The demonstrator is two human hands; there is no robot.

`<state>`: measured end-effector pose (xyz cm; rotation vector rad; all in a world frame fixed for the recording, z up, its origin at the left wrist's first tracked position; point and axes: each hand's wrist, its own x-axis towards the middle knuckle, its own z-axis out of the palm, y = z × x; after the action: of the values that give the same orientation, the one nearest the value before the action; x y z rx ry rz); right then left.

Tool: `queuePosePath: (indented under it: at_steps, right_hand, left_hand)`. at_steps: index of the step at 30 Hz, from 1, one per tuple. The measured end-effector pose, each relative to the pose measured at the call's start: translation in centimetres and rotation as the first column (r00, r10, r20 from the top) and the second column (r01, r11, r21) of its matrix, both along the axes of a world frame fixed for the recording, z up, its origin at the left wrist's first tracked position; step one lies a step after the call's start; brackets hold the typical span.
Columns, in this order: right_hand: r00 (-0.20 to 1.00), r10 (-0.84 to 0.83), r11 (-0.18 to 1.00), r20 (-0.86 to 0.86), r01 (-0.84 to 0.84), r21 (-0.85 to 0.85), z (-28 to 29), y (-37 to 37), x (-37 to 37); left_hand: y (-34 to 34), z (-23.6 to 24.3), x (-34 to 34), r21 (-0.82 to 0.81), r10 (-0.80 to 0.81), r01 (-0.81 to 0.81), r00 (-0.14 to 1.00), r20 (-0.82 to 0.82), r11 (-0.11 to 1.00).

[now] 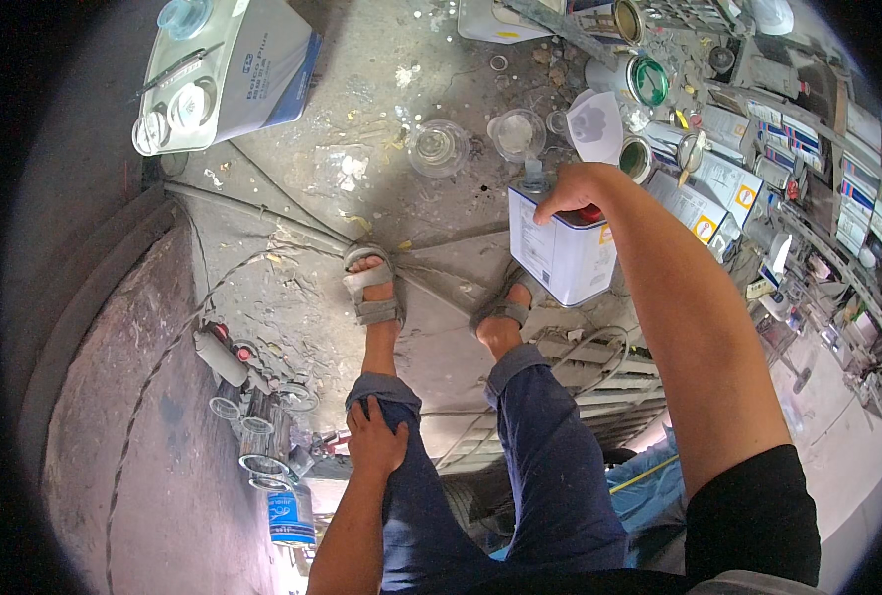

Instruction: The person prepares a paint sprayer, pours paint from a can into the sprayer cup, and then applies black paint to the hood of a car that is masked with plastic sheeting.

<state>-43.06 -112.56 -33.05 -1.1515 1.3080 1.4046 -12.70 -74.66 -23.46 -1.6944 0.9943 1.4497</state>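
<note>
My right hand (pixel 589 190) is closed over the top of a white rectangular metal can (pixel 560 248), with the thumb along its near top edge. Something red shows under the palm, and the fingers' far side is hidden. A clear plastic spout or cap (pixel 533 177) appears beside the can's top. Whether the can touches the floor I cannot tell. My left hand (pixel 376 438) lies on my left knee, holding nothing, its fingers apart. Just beyond the right hand is a white paper cone (pixel 595 127).
Clear plastic cups (pixel 438 149) stand on the stained floor ahead. A large white jug-like container (pixel 233 74) is far left. Open paint tins (pixel 649 81) and more cans (pixel 723 183) crowd the right. A cable (pixel 178 337) and metal bars (pixel 262 216) cross the floor near my sandalled feet.
</note>
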Motion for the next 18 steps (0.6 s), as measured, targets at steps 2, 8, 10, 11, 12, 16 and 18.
queuePosePath:
  at_steps: [2,8,10,11,12,16,18]
  right_hand:
    - [1.000,0.015,1.000,-0.011,-0.016,-0.017,0.35,0.02,0.33]
    - [1.000,-0.021,1.000,0.010,0.021,0.012,0.27,-0.03,0.31]
    - [1.000,-0.016,1.000,-0.003,0.016,-0.010,0.10,0.19,0.19]
    - [1.000,-0.014,1.000,-0.009,0.014,-0.021,0.09,0.25,0.14]
    - [1.000,-0.022,1.000,-0.005,0.022,-0.016,0.21,0.22,0.24]
    - [1.000,-0.023,1.000,0.006,0.023,-0.007,0.44,0.14,0.38]
    - [1.000,-0.022,1.000,0.013,0.022,-0.012,0.33,0.20,0.23]
  left_hand:
    - [-0.20,0.14,-0.06,0.008,0.004,-0.004,1.000,0.000,1.000]
    - [0.73,-0.15,0.18,-0.043,0.000,0.000,1.000,-0.013,0.999]
    - [0.62,-0.20,0.16,-0.030,0.000,0.000,1.000,-0.012,1.000]
    - [0.48,-0.20,0.13,-0.025,0.000,0.000,1.000,-0.013,1.000]
    - [0.37,-0.17,0.12,-0.018,0.001,-0.001,1.000,-0.011,1.000]
    - [0.15,-0.05,0.10,-0.012,-0.005,0.005,1.000,-0.012,1.000]
    - [0.44,-0.17,0.10,-0.021,-0.009,0.008,1.000,-0.011,1.000]
